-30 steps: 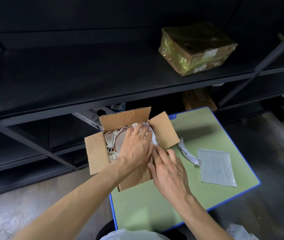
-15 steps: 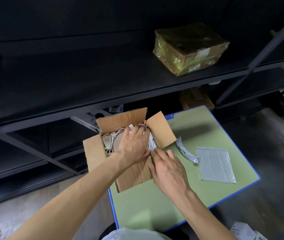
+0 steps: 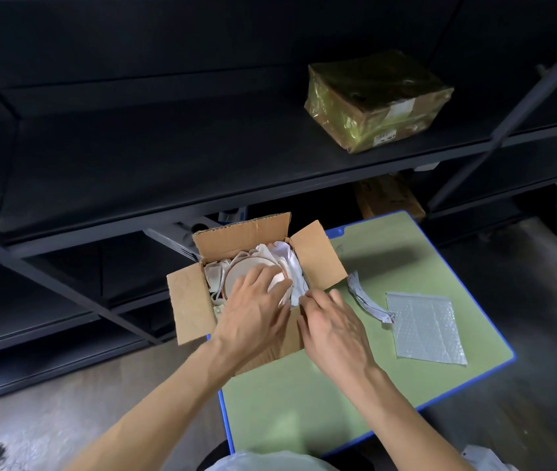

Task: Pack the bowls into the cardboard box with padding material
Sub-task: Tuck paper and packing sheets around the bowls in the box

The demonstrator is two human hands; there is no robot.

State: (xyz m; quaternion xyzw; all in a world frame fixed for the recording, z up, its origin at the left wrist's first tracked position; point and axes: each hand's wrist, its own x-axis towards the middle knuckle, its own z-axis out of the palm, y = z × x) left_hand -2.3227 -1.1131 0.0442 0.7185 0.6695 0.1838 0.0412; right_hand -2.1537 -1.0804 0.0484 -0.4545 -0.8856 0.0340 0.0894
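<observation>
Bowls point(image 3: 253, 270), pale and stacked amid white padding point(image 3: 292, 266) in the box point(image 3: 188, 300), lie under the flat, spread left hand point(image 3: 253, 317); right hand point(image 3: 334, 324) pinches padding.

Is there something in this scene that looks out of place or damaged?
Nothing looks damaged. The cardboard box overhangs the left edge of the green table. A bubble wrap sheet and a torn paper strip lie unused on the table beside it. The left hand rests on the bowls; the right hand tucks white paper padding.

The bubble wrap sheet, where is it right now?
The bubble wrap sheet lies flat on the green table, right of the cardboard box, beside a paper strip.
</observation>
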